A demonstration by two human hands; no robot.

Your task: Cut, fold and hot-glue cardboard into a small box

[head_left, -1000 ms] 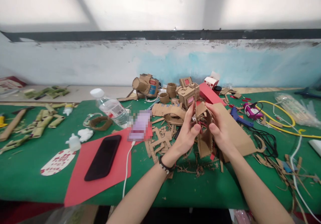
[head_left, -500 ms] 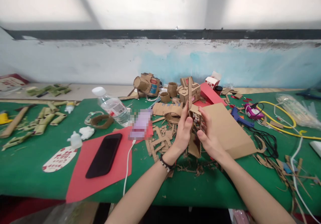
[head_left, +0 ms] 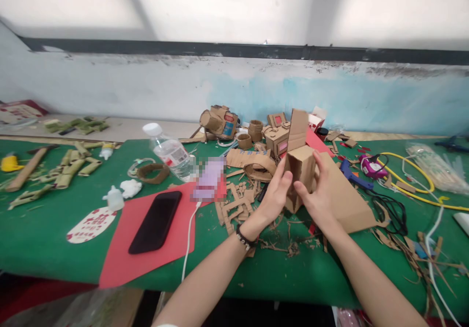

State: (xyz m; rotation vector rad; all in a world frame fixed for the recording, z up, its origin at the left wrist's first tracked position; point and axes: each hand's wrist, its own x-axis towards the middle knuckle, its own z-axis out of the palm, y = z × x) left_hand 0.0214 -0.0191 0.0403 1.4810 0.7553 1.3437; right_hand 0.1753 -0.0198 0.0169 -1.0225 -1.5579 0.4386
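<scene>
Between my two hands is a small cardboard box [head_left: 303, 163] with an upright flap and an open side facing me. My left hand [head_left: 275, 192] grips its left side, with the thumb near the open edge. On the other side my right hand [head_left: 318, 190] holds the box with fingers on its top right edge and the thumb at the front. Behind the right hand lies a flat cardboard sheet [head_left: 348, 209]. Cut cardboard scraps [head_left: 238, 209] are spread left of my left hand.
A black phone [head_left: 156, 222] rests on red paper [head_left: 117, 263] at left, near a tilted water bottle [head_left: 170, 153]. Cardboard models [head_left: 220, 121] stand at the back. Right of the sheet are a blue glue gun [head_left: 353, 175], a purple device [head_left: 372, 165] and a yellow cable [head_left: 421, 158].
The cardboard box has turned in my hands, so its open side and broad flap now show. Both hands stay on it and have shifted slightly right in the picture.
</scene>
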